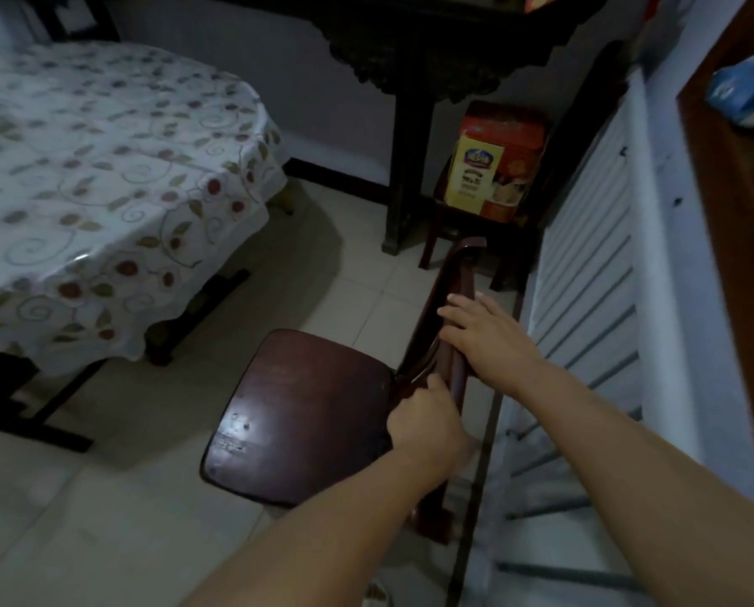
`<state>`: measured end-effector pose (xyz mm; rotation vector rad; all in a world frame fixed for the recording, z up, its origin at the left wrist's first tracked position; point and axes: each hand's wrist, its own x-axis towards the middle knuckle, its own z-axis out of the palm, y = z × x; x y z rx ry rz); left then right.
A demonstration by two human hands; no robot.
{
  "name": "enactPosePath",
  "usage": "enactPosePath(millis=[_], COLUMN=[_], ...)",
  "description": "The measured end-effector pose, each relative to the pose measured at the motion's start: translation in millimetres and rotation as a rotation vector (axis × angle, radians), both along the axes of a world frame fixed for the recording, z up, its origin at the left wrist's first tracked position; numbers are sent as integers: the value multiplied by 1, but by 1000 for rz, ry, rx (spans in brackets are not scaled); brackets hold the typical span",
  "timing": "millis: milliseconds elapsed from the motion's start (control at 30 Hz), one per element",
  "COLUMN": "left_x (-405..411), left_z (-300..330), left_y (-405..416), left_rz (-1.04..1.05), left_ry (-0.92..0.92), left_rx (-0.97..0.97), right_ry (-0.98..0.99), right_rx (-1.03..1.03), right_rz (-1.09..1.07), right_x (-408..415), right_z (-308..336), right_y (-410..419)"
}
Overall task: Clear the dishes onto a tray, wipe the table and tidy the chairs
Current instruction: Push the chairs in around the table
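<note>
Both bare forearms come in from bottom edge, lower centre & lower right, reaching up-frame to a dark reddish-brown wooden chair (305,414) at centre. Chair seat is glossy, w/ a pale glare patch and a few scuffs/pits near its lower left corner; backrest runs up along seat's right side, seen nearly edge-on. Chair stands on pale floor tiles (116,519), just beside a white slatted panel (585,265) on right side of frame. Left hand (425,424) is clenched round lower part of backrest, where it meets the seat, fingers curled tight, thumb side up. Right hand (489,339) sits higher on backrest's top rail, fingers fairly straight & laid over the rail, not fully closed; can't tell if thumb hooks behind. Further off, upper left: table (103,177) under a white floral cloth, well apart from chair. Upper centre: dark carved side table (414,72), w/ an orange-yellow box (493,164) on a low stool below it.
</note>
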<state>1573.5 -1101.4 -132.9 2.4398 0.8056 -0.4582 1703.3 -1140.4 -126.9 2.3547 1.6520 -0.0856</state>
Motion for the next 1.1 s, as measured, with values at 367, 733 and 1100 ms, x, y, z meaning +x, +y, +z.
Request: enactPosePath(millis=[367,733,1100], left_x=[-43,-118,-157], left_z=[28,67,74], left_y=[61,225,358], left_rz=[13,161,233], left_ry=[-11,-45,-185], left_rx=[129,416,553], right_ry=[-26,80,84], right_rx=[150,154,64], right_rz=[309,426,355], right_x=[-14,-81,-107], right_z=[12,55,77], right_y=[62,216,343])
